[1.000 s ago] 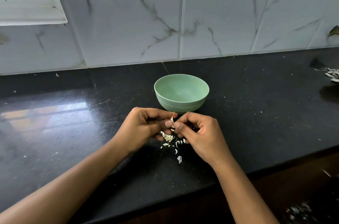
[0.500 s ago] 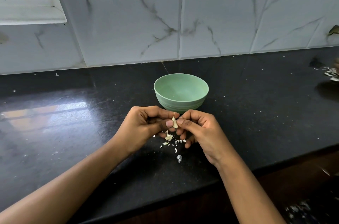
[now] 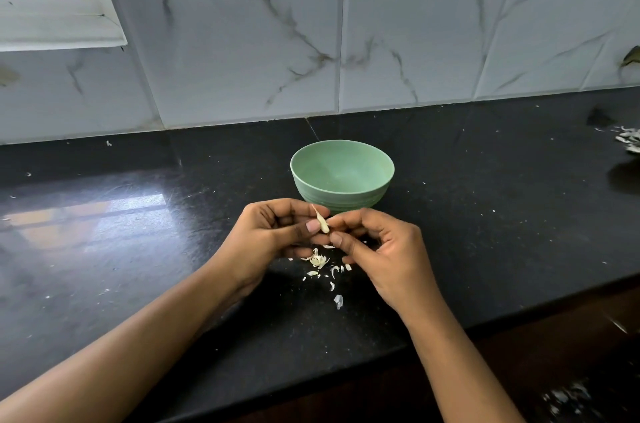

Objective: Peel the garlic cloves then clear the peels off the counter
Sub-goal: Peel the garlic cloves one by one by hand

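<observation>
While the left hand (image 3: 273, 235) pinches the garlic clove (image 3: 322, 222), the right hand (image 3: 384, 249) — fingers curled — picks at it.

A green bowl (image 3: 346, 198) stands below marbled wall tiles (image 3: 242, 41), a window ledge (image 3: 59, 28) upper left.

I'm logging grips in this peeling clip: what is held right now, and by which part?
A garlic clove. The left hand pinches its lower end between thumb and fingers, and the right hand pinches its right side with its fingertips.
</observation>
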{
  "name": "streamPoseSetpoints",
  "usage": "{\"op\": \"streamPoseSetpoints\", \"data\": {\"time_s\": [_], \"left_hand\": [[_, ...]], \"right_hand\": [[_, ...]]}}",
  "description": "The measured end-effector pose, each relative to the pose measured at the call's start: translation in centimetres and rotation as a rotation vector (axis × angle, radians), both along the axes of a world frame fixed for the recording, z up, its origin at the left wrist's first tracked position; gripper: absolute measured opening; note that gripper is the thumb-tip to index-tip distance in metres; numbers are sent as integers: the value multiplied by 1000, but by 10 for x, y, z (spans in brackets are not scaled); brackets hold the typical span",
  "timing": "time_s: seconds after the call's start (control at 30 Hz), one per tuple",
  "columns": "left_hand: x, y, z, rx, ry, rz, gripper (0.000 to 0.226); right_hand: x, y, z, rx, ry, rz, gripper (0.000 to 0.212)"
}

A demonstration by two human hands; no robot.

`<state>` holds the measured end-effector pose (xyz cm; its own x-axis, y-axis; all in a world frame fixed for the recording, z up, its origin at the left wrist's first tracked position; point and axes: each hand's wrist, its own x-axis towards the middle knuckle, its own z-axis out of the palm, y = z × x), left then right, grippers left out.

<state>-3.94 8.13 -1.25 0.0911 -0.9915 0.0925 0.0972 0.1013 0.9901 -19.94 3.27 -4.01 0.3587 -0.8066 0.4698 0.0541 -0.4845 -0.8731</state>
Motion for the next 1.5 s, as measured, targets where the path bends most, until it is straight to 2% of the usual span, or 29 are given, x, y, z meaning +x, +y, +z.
{"op": "streamPoseSetpoints", "data": {"time_s": [0.13,0.27,0.4,0.6,0.8,1.1,1.37,1.5], "left_hand": [[0,1,1,39,40,-26,23],[0,1,2,45,20,-40,30],[-2,2,4,22,3,-28,40],[-3,5,3,18,-23,-52,24],[-1,3,1,54,9,-43,23],[-3,3,3,61,19,-43,19],[-3,3,5,58,27,-27,22],[-4,2,4,82,8,-20,20]], "right_hand": [[0,-1,-2,-252,48,-87,20],[-1,-2,0,-363,61,-114,16],[-1,-2,1,-392,38,-159,10],[-1,-2,1,-423,48,-202,10],[-1,-3,0,-446,62,-159,14],[0,2,1,-503,79,-238,5],[5,9,0,-730,215,-415,4],[8,9,1,-739,339,-435,7]]}}
